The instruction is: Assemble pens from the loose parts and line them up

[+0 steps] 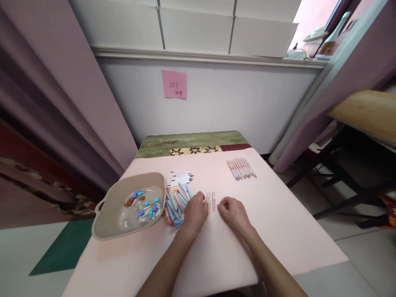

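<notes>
My left hand [195, 212] rests on the pink table cover [278, 222], fingers curled, pinching a pale pen barrel [208, 198] at its fingertips. My right hand [233, 212] lies close beside it with fingers curled in; a pink pen barrel [213, 201] stands just left of its fingertips, and whether they hold it is unclear. A heap of blue and orange pen barrels [175, 202] lies right by my left hand. A row of assembled pens [241, 168] lies farther back on the right.
A beige tray [105, 225] with small blue, white and brown pen parts sits at the left. Thin refills [182, 177] lie behind the heap. A pink note [174, 84] hangs on the wall. A wooden chair [361, 119] stands at the right.
</notes>
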`<state>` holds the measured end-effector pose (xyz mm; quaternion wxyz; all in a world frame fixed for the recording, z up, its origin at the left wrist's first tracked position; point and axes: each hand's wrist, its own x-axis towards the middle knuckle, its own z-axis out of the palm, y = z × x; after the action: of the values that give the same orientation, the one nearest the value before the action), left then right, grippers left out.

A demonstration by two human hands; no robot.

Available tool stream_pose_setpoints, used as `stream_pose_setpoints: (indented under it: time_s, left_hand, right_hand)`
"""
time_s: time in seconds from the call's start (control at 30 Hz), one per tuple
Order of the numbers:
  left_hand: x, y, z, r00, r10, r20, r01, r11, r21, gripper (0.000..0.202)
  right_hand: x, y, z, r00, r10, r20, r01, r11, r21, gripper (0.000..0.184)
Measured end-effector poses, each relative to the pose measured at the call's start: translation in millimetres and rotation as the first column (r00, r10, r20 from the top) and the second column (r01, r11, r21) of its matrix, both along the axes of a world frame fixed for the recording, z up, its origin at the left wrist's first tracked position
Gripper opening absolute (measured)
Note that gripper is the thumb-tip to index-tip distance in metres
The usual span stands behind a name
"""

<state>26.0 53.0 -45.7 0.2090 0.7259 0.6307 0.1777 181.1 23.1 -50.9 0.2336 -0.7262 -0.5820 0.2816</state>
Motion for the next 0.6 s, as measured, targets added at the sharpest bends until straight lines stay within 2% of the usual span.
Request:
stream_pose_setpoints:
  time_s: [0.2, 0.37, 0.47, 0.6]
  left_hand:
    - [-10, -2, 1.1, 0.999, 0.038, 0.011, -0.038, 0.999, 0.006, 0.007]
    - [-15, -8, 7.7, 0.999, 0.038, 0.032, -0.039, 0.998, 0.041, 0.009]
    - [-20, -18, 9.5, 0.998, 0.030, 0.062, -0.034, 0.997, 0.069, 0.009]
    - [-33, -38, 5.2, 0.982, 0.039, 0.184, -0.070, 0.984, 0.166, 0.012]
  right_hand:
    - [-1, -4, -1.2, 1.000, -0.017, 0.000, 0.017, 1.000, 0.017, 0.015]
    - [-1, -7, -1.8, 1.000, -0.022, -0.013, 0.023, 1.000, 0.022, 0.016]
    - [0, -7, -1.4, 1.000, -0.023, -0.018, 0.024, 1.000, 0.020, 0.016]
    - [0, -6, -0.1, 1.000, -0.020, -0.023, 0.021, 0.999, 0.025, 0.016]
